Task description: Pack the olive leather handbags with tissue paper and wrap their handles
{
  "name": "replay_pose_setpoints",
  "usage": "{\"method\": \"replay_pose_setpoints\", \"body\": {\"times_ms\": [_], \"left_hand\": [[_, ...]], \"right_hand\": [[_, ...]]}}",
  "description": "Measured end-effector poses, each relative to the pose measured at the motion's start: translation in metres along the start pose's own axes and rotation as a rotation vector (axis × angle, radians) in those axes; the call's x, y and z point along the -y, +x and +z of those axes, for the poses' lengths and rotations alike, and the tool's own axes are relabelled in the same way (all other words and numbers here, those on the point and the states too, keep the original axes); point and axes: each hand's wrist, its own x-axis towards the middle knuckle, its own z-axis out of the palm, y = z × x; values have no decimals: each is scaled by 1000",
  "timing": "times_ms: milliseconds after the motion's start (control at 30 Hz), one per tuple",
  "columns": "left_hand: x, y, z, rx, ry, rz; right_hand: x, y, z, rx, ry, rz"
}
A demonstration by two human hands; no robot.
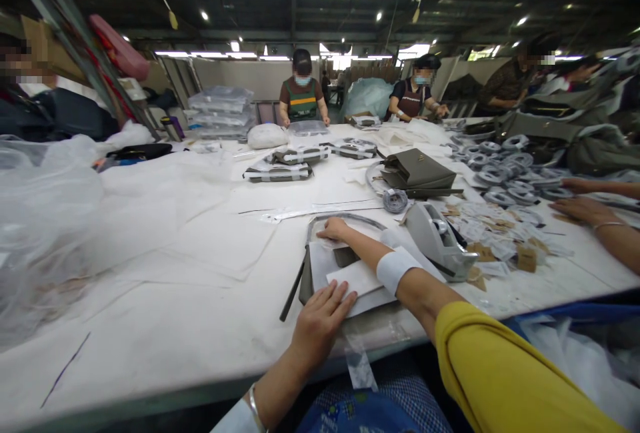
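Observation:
My left hand (320, 318) lies flat, fingers spread, on white paper (357, 279) that wraps a grey handbag (306, 281) near the table's front edge. My right hand (333, 229) reaches farther out with curled fingers, pressing the bag's far edge beside its curved grey handle (345, 219). What it grips, if anything, is hidden. A dark strap (294, 289) runs out from the bag's left side.
A tape dispenser (440, 239) sits right of the bag, with paper tags (525, 258) scattered beyond. Another grey handbag (417, 171) and a strap roll (395, 201) lie farther back. A co-worker's arms (597, 216) rest at right. Two people work at the far end. Plastic bags (45, 219) pile at left.

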Motion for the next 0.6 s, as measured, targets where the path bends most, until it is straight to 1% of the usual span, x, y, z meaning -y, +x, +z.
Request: {"method": "replay_pose_setpoints", "body": {"times_ms": [67,133,267,367,467,600], "left_hand": [[-2,-1,0,-9,-22,6],[-3,-1,1,-23,-32,-8],[-4,-2,2,-35,-40,-38],[-5,-1,2,-22,-68,-70],[-7,0,1,-9,-117,-101],[-9,4,-3,-32,-160,-147]], "right_hand": [[-4,-3,0,37,117,-6],[-11,-8,-3,40,251,-48],[-21,-25,-13,-5,506,-206],[-23,-50,-17,-34,622,-322],[-27,-89,-14,-42,628,-452],[-39,-143,0,-71,439,-728]]}}
